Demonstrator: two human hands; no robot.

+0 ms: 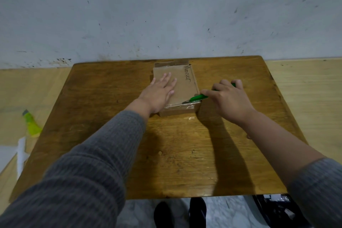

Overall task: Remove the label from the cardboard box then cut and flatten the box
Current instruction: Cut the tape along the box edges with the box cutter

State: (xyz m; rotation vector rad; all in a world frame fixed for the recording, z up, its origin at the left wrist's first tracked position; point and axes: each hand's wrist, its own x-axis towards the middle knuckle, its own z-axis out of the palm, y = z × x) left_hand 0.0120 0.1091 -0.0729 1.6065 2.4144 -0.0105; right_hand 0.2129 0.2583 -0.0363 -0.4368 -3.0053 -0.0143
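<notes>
Wooden table [111,153]: left hand [157,92] flat on box [185,87]; right hand [229,98] fingers grip half-hidden green cutter [199,97].

Left hand [160,92] flat on cardboard box [187,87], fingers spread. Right hand [228,98] grips green knife [199,97]; blade tip touches box's near-right top edge.

Wooden counter [111,135] — set against the wall — carries one closed cardboard box [182,87] near its far edge.
</notes>
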